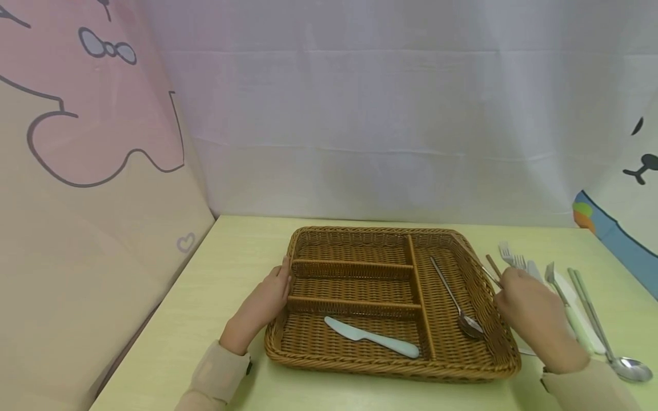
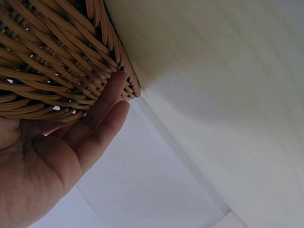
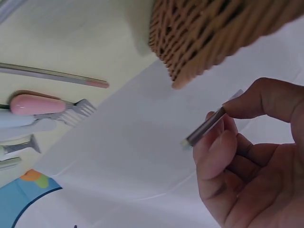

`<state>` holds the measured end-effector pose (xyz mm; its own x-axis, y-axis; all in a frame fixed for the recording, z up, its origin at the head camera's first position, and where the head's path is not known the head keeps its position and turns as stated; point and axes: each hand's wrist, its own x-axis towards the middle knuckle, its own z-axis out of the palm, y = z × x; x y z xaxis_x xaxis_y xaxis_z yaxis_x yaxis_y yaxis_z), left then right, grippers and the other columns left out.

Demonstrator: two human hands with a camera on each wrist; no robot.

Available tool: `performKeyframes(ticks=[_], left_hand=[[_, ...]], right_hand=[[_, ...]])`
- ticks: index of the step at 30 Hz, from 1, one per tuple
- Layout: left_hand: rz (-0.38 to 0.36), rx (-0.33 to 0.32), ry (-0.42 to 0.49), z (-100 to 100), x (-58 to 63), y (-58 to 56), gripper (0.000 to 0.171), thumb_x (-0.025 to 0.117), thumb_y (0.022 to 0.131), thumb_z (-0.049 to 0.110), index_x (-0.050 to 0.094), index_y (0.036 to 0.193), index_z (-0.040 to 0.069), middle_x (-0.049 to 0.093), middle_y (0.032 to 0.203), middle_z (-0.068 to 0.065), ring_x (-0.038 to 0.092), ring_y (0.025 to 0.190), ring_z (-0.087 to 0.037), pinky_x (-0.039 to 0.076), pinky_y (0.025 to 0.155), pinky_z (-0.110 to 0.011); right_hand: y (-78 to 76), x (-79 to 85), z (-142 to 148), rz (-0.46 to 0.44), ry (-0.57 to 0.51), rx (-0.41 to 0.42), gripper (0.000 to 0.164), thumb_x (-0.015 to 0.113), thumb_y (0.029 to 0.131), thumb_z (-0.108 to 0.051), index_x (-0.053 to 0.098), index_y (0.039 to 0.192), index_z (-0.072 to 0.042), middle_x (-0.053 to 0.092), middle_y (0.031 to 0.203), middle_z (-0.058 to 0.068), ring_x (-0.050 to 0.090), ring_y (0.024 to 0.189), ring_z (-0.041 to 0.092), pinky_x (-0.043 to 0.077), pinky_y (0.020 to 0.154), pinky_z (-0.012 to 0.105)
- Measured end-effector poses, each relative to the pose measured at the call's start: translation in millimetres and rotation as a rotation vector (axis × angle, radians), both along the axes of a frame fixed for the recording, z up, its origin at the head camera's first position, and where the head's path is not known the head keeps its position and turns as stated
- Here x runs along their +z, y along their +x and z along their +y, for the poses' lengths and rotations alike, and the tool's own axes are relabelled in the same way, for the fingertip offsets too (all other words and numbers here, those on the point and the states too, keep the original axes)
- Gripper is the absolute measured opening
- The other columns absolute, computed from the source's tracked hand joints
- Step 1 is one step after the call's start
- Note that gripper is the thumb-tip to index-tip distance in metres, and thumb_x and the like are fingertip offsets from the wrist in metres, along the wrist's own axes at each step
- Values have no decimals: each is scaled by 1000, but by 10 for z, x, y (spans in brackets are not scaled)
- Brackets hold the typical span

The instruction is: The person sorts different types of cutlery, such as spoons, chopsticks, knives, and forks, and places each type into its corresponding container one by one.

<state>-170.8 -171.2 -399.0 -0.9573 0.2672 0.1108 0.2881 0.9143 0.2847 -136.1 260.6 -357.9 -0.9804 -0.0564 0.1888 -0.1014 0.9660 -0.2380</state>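
A brown wicker basket (image 1: 390, 374) with dividers stands in the middle of the head view. My left hand (image 1: 267, 297) rests against its left wall; in the left wrist view, two fingers (image 2: 109, 97) lie nearly straight along the wicker. Beyond the basket's right rim, my right hand (image 1: 532, 308) pinches a thin rod-like utensil (image 3: 206, 126) between thumb and fingers; its kind cannot be told. A mint-green knife (image 1: 393, 343) lies in the front left compartment. In the long right compartment lies a metal spoon (image 1: 470, 327), bowl toward the front.
To the right of the basket lie several forks and other cutlery, among them a green-handled fork (image 1: 578, 328) and a large spoon (image 1: 631, 369). A pink-handled piece (image 3: 38, 104) shows in the right wrist view. White cloth (image 1: 360, 114) hangs behind the table (image 1: 241, 245).
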Motion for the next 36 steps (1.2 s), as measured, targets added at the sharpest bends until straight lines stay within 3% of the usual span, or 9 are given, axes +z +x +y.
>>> performKeyframes(ticks=[3,11,17,28,36], left_hand=[[6,-6,0,-1,-8,1,52,38,99,13,19,141,-12,50,122,-29,62,92,-32,54,71,-36],[14,-2,5,-3,-3,2,51,37,99,13,20,141,-11,50,122,-28,62,92,-31,54,71,-35],[11,0,13,-1,-11,-7,52,37,99,14,19,141,-11,49,123,-29,61,95,-33,54,72,-37],[-1,3,29,-2,-7,-6,51,35,100,15,19,141,-11,48,125,-29,60,99,-34,53,74,-38],[11,-1,17,2,-9,-4,51,37,99,14,21,140,-12,50,123,-28,62,91,-32,54,68,-34]], right_hand=[[8,41,-70,26,21,31,7,47,74,2,45,69,-2,40,60,5,34,48,16,26,38,28],[17,120,-297,205,89,114,6,51,71,6,48,69,0,41,57,6,33,46,15,25,36,25],[14,115,-462,233,149,141,19,49,74,8,43,62,-5,37,56,3,29,47,13,25,31,29],[-9,128,-691,228,208,222,17,51,72,8,43,66,-6,39,58,2,35,49,14,27,35,25],[-7,96,-826,302,267,290,15,58,71,10,52,70,-3,47,61,4,43,52,16,30,34,24]])
